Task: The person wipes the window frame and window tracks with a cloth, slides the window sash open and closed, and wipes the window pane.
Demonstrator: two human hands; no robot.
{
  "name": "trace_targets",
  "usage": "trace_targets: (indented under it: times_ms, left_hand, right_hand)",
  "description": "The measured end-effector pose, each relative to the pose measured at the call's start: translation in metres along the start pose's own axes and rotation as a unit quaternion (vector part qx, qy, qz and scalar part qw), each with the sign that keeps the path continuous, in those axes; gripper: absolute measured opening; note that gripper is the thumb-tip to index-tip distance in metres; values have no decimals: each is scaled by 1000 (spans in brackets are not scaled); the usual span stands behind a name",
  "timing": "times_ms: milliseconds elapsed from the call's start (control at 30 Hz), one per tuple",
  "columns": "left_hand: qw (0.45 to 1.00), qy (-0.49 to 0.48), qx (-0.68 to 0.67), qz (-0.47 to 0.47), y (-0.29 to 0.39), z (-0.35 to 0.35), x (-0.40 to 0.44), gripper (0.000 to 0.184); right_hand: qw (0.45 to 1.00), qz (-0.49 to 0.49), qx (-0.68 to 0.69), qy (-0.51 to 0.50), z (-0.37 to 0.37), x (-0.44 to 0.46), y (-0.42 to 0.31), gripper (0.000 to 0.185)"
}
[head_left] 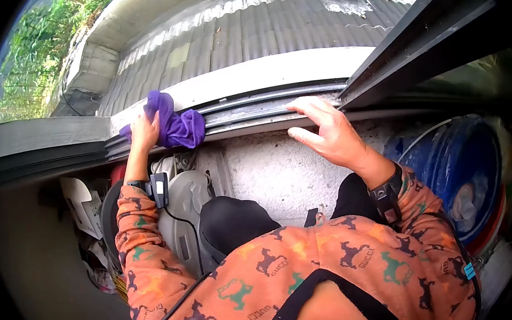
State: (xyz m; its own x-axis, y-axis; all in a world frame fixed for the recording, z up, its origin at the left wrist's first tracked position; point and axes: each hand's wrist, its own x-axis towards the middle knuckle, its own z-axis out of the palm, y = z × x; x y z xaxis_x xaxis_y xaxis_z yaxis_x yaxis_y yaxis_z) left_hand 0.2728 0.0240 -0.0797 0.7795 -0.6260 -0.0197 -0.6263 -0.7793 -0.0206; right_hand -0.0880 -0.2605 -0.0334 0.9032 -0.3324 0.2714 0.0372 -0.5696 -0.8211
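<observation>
The left hand [144,129], left of centre in the upper half of the frame, grasps a purple cloth [177,126]. Its fingers are bent against the bunched fabric, partly lost in the folds, so how tightly they close cannot be told. The cloth lies over the window track [248,108], near the track's left end, with one fold hanging over the near edge.

The right hand [333,136], right of centre, is empty and released. Its thumb is spread well apart from the fingers, which reach leftward, slightly bent, at the track beside the dark upright frame [399,57]. Whether the fingertips touch the rails cannot be told.

"GUCCI" can be read on the orange sweatshirt [321,251], repeated beside dark and green horse figures, across the bottom of the frame. A dark device [386,199] is strapped to the right wrist; a small box [159,189] with a pale face and a black cable sits at the left wrist. No writing is legible on either.

Corrugated roofing [217,47] fills the top centre, greenery [47,38] the upper left. A blue drum [465,172] stands at the right.
</observation>
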Motion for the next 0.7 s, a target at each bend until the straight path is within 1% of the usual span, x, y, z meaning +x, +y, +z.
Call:
trace_targets:
  times_ms: [67,133,167,200,267,300,333,400,433,467,533,567,600,667,700]
  left_hand:
    - [994,0,-45,104,58,-8,-3,49]
    - [964,-24,-160,213,144,-32,-13,47]
    - [946,-7,-194,258,180,-27,-14,46]
    - [925,11,-227,303,212,-23,-15,46]
    - [892,35,-261,368,267,-15,-19,48]
    - [861,40,-283,420,289,-12,-21,47]
    - [827,46,-306,470,308,-10,-23,47]
    - [770,61,-329,543,335,-9,-27,41]
    - [780,45,-326,532,332,-21,-31,38]
    - [773,64,-259,575,325,-21,-21,38]
    - [817,32,-131,561,311,-34,-21,39]
    - [843,42,-76,531,310,-39,-22,37]
    - [870,-8,-10,493,315,-56,-25,29]
    - [884,-35,86,458,310,-59,-26,33]
    - [892,-59,135,428,297,-62,-24,31]
  right_hand:
    - [1000,0,15,9,-4,2,-5,32]
    - [999,21,24,5,-9,6,-6,29]
    - [999,13,28,38,-6,8,-4,24]
    - [999,14,25,39,-6,9,-7,24]
    - [990,43,107,83,-8,10,-9,18]
    - [990,2,88,110,-10,9,-7,18]
    - [987,-16,78,138,-15,8,-8,13]
    - [970,-88,99,202,-27,3,-16,12]
    - [968,-90,113,207,-31,-2,-21,12]
    - [965,-133,67,217,-36,-4,-25,13]
    - [968,-110,79,209,-42,-13,-31,13]
    - [964,-139,72,215,-44,-14,-32,14]
    - [965,-134,69,216,-46,-17,-34,14]
    - [958,-158,53,232,-54,-20,-37,15]
    - [945,-170,38,277,-60,-24,-35,17]
